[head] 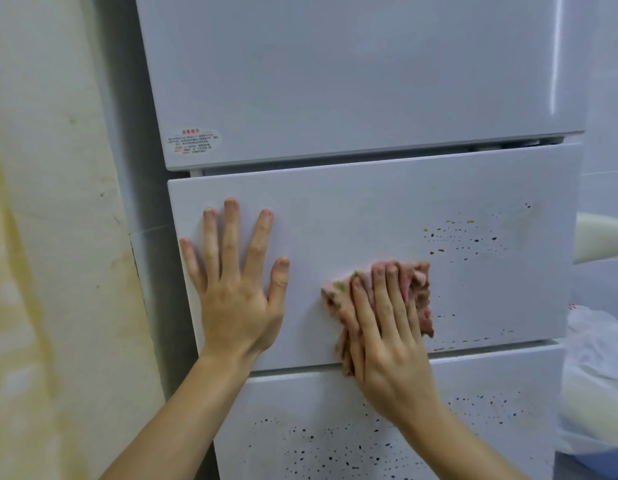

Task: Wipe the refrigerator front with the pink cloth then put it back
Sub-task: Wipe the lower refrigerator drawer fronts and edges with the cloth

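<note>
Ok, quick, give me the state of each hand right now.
Left hand: open, fingers spread flat against the fridge drawer, holding nothing.
Right hand: open, straight fingers pressing the pink cloth on the drawer.

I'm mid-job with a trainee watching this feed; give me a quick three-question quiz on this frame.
1. True or false: the left hand holds the cloth.
2. Which panel does the right hand press the cloth on? A) top door B) middle drawer C) bottom drawer
3. Fill in: on the middle drawer, the specks still to wipe lie to the ___ of the cloth.

Key
1. False; it lies flat and bare on the middle drawer.
2. B
3. right
</note>
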Demonstrator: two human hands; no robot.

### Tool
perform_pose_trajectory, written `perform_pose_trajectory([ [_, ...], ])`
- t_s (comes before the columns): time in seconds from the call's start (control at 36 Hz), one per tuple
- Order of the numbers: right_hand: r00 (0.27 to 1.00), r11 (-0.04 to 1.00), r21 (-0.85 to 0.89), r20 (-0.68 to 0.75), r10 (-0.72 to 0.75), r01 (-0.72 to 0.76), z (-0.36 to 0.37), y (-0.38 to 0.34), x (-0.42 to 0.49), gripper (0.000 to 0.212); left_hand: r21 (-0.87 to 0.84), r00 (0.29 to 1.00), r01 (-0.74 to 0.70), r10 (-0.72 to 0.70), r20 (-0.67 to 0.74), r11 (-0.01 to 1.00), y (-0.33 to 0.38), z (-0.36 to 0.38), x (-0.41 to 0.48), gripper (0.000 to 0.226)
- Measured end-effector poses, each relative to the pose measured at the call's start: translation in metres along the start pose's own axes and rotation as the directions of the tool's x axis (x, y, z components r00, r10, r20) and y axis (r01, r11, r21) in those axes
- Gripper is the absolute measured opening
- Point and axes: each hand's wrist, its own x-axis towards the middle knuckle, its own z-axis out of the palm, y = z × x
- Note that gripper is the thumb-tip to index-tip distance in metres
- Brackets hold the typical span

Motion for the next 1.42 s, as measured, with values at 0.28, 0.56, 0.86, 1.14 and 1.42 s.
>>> perform_pose_trajectory([
  [0.28, 0.996, 0.996, -0.028, 0.024, -0.083, 0.084, -0.003, 0.019, 0.005, 0.059, 0.029, 0.999, 0.034, -0.034, -0.010, 0.999, 0.009, 0.002, 0.000, 0.062],
  [0.56, 0.994, 0.980, -0.185, -0.097, 0.051, -0.068, -0.019, 0.020, 0.101, 0.060, 0.086, 0.995, 0.085, -0.080, -0.054, 0.993, 0.019, 0.008, 0.007, 0.069],
  [0.86, 0.999, 1.000, 0.026, -0.053, -0.012, 0.014, -0.005, 0.035, -0.018, 0.055, 0.090, 0.998, 0.052, -0.051, -0.022, 0.995, 0.017, 0.005, 0.004, 0.072],
  [1.14, 0.999, 0.994, -0.104, -0.036, 0.024, -0.028, -0.018, 0.059, 0.011, 0.075, 0.076, 0.997, 0.079, -0.079, -0.007, 0.994, 0.025, 0.002, 0.006, 0.073],
  [1.42, 0.973, 0.980, -0.092, -0.167, 0.159, -0.176, -0.038, 0.059, 0.115, 0.068, -0.017, 0.985, 0.172, -0.171, 0.012, 0.985, 0.039, -0.003, 0.011, 0.072],
])
